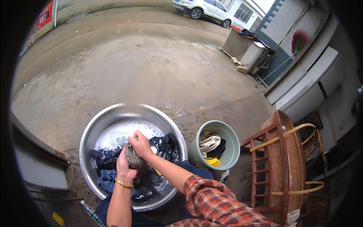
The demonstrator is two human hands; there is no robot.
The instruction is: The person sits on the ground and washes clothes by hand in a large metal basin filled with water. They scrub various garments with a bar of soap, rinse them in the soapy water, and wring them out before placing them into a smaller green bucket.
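Above a wide metal basin (99, 113), my left hand (124, 167) and my right hand (141, 144) grip a bunched grey-brown cloth (133, 157). The left, with a gold bangle at its wrist, supports the cloth from the near left; the right is closed on its upper part. Around them in the basin are sudsy water (113, 133), dark wet clothes (167, 146) and a blue denim-like garment (107, 180). A small white round object (154, 150) shows beside my right wrist. The basin's bottom is mostly hidden.
A green-grey bucket (236, 144) holding white, dark and yellow cloths stands right of the basin. Farther right are a reddish wooden frame (255, 170) and woven baskets (295, 159). A plastic bottle (92, 212) lies at lower left. A white car (208, 10) is parked beyond the concrete ground.
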